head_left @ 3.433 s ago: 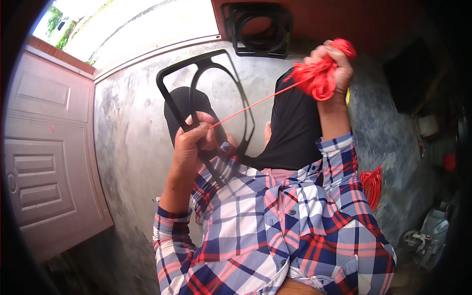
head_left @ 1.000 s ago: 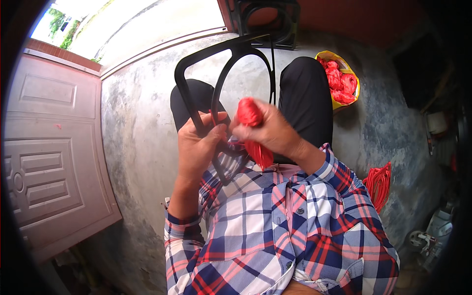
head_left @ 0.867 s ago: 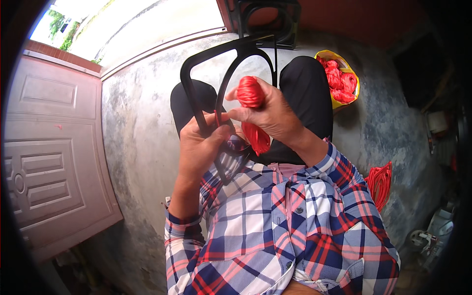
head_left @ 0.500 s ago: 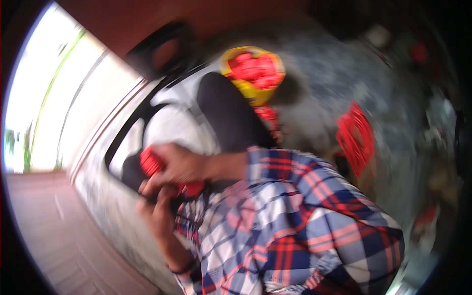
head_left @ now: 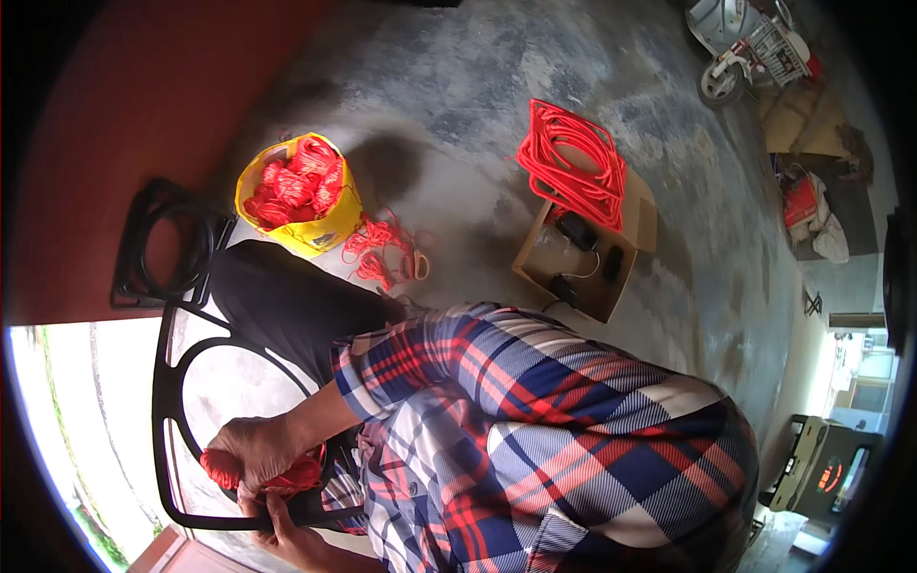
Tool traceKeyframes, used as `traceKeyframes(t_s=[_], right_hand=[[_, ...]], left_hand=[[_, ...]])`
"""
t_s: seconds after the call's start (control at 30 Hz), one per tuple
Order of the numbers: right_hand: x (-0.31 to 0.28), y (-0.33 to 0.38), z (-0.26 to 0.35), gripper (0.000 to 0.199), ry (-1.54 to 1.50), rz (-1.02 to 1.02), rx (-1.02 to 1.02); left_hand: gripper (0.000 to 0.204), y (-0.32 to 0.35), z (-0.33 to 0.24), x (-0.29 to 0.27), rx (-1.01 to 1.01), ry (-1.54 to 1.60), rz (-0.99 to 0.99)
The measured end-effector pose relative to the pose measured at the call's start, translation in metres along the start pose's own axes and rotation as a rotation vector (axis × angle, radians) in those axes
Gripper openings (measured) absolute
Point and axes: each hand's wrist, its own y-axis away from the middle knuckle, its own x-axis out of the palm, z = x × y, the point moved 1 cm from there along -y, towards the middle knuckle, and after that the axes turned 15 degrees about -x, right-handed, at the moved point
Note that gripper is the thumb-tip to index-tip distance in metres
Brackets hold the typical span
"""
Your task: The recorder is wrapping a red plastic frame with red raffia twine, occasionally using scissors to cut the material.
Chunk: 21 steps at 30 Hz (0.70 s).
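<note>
A black frame [head_left: 168, 449] with a large oval opening lies across my lap. My right hand [head_left: 250, 451], the upper one, is closed round a ball of red cord [head_left: 222, 468]. More red cord [head_left: 298, 474] lies on the frame beside that hand. My left hand [head_left: 285, 533] is at the frame's lower bar, just below the right hand, with its fingers curled up round the bar; their tips are partly hidden.
A yellow bag [head_left: 330, 232] full of red cord balls stands past my knee, with loose red cord [head_left: 377, 250] beside it. A red-wrapped frame [head_left: 578, 167] rests on a cardboard box [head_left: 607, 296] holding black devices. Another black frame [head_left: 134, 258] leans by the red-brown wall [head_left: 105, 191]. A scooter [head_left: 731, 76] stands far off.
The view has swung round and is now sharp, with the bag, box and far side of the room shown. Both hands stay close together at the red cord and black frame.
</note>
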Motion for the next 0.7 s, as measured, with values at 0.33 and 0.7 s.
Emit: traceKeyframes(t_s=[0.33, 0.7], right_hand=[[-0.006, 0.009, 0.009, 0.041, 0.009, -0.005, 0.017], [-0.015, 0.012, 0.015, 0.039, -0.077, -0.037, -0.006]], left_hand=[[0.038, 0.009, -0.004, 0.014, 0.163, -0.114, -0.050], [0.042, 0.010, -0.012, 0.028, 0.109, -0.079, -0.091]])
